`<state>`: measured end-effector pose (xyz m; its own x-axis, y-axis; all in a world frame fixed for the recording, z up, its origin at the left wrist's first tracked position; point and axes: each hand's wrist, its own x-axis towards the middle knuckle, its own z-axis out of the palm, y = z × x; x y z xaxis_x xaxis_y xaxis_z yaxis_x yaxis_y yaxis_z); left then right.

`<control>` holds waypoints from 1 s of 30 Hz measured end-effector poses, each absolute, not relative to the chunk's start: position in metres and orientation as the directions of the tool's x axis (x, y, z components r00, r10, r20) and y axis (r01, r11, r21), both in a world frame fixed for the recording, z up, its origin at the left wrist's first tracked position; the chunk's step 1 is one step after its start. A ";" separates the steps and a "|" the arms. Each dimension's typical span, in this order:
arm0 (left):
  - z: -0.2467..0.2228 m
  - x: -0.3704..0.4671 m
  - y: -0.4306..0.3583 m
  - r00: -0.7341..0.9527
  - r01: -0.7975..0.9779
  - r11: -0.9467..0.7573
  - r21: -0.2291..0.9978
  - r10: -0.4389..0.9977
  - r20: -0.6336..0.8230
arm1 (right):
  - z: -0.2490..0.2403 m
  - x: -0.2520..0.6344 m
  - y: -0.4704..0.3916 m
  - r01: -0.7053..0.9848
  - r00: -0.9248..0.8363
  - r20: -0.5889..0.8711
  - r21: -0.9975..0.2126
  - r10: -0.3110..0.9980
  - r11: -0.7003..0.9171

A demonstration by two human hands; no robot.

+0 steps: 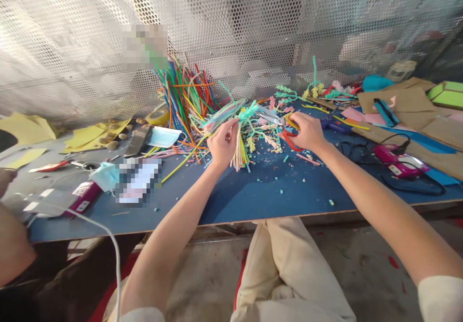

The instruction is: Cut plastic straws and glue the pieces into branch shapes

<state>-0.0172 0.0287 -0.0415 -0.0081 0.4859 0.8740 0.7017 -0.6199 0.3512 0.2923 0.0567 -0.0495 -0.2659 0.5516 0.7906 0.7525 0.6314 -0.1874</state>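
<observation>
Fingers of my left hand (pixel 223 142) are closed round a bundle of fuzzy craft stems (pixel 241 151), whose pale and yellow ends hang below the hand and whose green ends stick out above it. My right hand (pixel 307 131) grips scissors (pixel 270 116) with red and yellow handles. The blades point left, close to the green stem ends; whether they touch them I cannot tell. Beneath and behind both hands lie more loose stems and pale leaf-shaped pieces (pixel 271 142). Small cut bits are scattered on the blue table (pixel 253 192).
Tall colored stems (pixel 181 95) stand at the back before a perforated metal screen (pixel 253 33). A mask (pixel 164 137) and tape roll (pixel 158 116) lie left; a purple power strip (pixel 401 162) and cardboard (pixel 401 100) lie right. Another person's arm (pixel 12 240) is at far left.
</observation>
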 end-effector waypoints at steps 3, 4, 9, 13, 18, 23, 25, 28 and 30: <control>-0.040 -0.017 0.028 -0.015 0.708 -0.616 0.346 0.476 0.879 | -0.049 0.294 0.057 0.760 -0.269 0.783 -0.185 0.560 0.623; -0.040 -0.017 0.028 -0.017 0.709 -0.615 0.345 0.474 0.880 | -0.048 0.295 0.057 0.762 -0.271 0.783 -0.181 0.560 0.622; -0.038 -0.015 0.025 -0.019 0.709 -0.603 0.365 0.502 0.865 | -0.048 0.296 0.056 0.747 -0.301 0.797 -0.144 0.524 0.649; -0.038 -0.015 0.025 -0.022 0.709 -0.601 0.370 0.506 0.862 | -0.047 0.293 0.055 0.743 -0.294 0.791 -0.164 0.537 0.649; -0.041 -0.018 0.028 -0.007 0.704 -0.616 0.354 0.491 0.871 | -0.046 0.291 0.053 0.746 -0.276 0.774 -0.201 0.570 0.635; -0.043 -0.019 0.029 0.006 0.708 -0.620 0.337 0.482 0.876 | -0.047 0.292 0.054 0.743 -0.269 0.780 -0.205 0.565 0.637; -0.042 -0.019 0.028 0.017 0.702 -0.629 0.333 0.483 0.876 | -0.048 0.292 0.055 0.734 -0.275 0.787 -0.199 0.552 0.649; -0.041 -0.018 0.027 0.025 0.685 -0.649 0.330 0.474 0.880 | -0.047 0.292 0.055 0.732 -0.269 0.788 -0.207 0.554 0.650; -0.041 -0.018 0.027 0.027 0.682 -0.657 0.320 0.460 0.887 | -0.046 0.292 0.054 0.732 -0.259 0.782 -0.224 0.566 0.644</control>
<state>-0.0177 0.0273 -0.0409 0.0267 0.4602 0.8874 0.6824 -0.6571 0.3202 0.2918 0.0544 -0.0465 -0.2594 0.5661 0.7825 0.7315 0.6441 -0.2235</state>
